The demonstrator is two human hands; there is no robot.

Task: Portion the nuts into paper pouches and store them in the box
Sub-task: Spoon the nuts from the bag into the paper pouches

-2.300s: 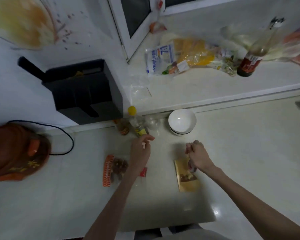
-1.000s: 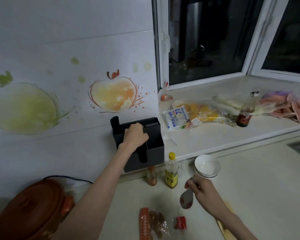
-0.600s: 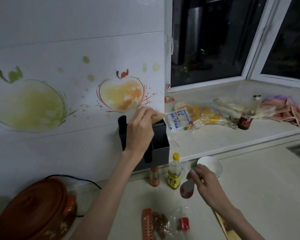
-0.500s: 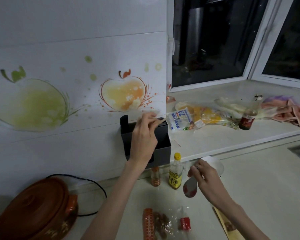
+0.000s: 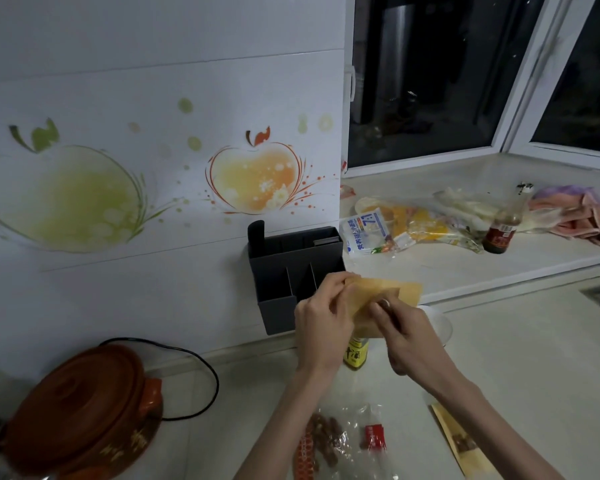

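Tan paper pouch (image 5: 378,299) flat, lightly creased, held in the air in front of dark wall box (image 5: 293,271), left hand (image 5: 323,323) pinching its left edge, right hand (image 5: 404,330) pinching lower middle, fingers curled

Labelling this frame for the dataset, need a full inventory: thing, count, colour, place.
paper pouch: 1, tan, held up before the box
second pouch: 1, tan, flat on counter, lower right
box: 1, dark grey, divided, on wall
nut bag: 1, clear with red trim, counter, bottom centre
yellow-label bottle: 1, behind the hands
white bowl: 1, counter, partly hidden
clay pot: 1, brown-orange, lower left
black cord: 1, behind pot
dark bottle: 1, red label, sill
food bags: several, white and yellow, sill
pink cloth: 1, sill, far right
left hand: grips pouch
right hand: pinches pouch
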